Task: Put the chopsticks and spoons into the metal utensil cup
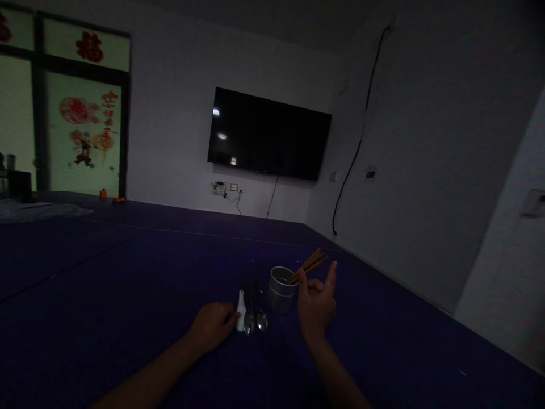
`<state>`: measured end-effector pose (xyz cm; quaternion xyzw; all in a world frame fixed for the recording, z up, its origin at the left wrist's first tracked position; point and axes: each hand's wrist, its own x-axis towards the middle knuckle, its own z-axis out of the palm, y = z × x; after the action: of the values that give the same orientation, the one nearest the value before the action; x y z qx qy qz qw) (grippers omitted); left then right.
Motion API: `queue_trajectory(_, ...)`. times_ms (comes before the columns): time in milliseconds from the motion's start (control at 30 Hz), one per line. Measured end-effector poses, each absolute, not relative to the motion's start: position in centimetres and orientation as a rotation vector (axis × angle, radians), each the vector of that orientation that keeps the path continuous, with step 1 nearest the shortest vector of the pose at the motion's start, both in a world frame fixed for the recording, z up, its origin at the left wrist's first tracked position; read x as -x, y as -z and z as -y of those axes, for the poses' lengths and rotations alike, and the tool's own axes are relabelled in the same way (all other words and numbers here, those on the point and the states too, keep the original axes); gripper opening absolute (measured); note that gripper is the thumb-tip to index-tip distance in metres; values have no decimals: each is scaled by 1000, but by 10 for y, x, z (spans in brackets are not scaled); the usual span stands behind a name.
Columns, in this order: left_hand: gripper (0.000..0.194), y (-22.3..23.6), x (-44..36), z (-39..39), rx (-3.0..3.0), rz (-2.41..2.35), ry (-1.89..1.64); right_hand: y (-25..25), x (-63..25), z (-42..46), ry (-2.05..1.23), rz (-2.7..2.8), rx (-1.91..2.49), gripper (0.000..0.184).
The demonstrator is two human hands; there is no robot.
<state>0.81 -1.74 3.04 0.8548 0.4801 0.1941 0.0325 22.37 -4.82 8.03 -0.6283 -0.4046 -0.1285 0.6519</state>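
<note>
My left hand (213, 326) rests low on the dark blue surface with curled fingers, its fingertips against the side of a white soup spoon (240, 312). Two metal spoons (249, 322) lie just to the right of it, bowls toward me. Behind them stands a grey metal cup (281, 292), upright. Several wooden chopsticks (313, 262) lean out of its right side. My right hand (317, 307) is raised beside the cup, thumb and index finger spread, other fingers bent. The thumb is close to the chopsticks; whether it touches them is unclear.
The wide blue tabletop (106, 272) reaches back to the walls. At the far left lie crumpled clear plastic (42, 210) and small orange items (119, 200). A television (268, 136) hangs on the back wall, and a black cable (351, 165) runs down the right wall.
</note>
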Motion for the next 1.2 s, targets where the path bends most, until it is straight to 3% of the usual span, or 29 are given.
queue_trajectory(233, 27, -32, -7, 19, -2679, -1480, -530, -88, -226, 58, 397, 938, 1059, 77)
queue_trajectory(300, 27, -33, -6, 19, -2681, -1466, -511, -86, -223, 61, 546, 1053, 1029, 64)
queue_trajectory(400, 27, -33, -5, 20, -2671, -1449, -472, -78, -209, 66, 794, 1402, 909, 30)
queue_trajectory(467, 27, -33, -4, 19, -2669, -1463, -454, -70, -192, 69, 824, 1643, 748, 22)
queue_trajectory(700, 19, -32, -3, 17, -2672, -1453, -415, -44, -152, 68, 509, 2013, 709, 40)
queue_trajectory(867, 31, -31, -4, 19, -2673, -1458, -482, -43, -163, 60, 350, 1994, 889, 49)
queue_trajectory(1200, 25, -35, -11, 25, -2603, -1513, -495, -37, -173, 49, 156, 1990, 1379, 45)
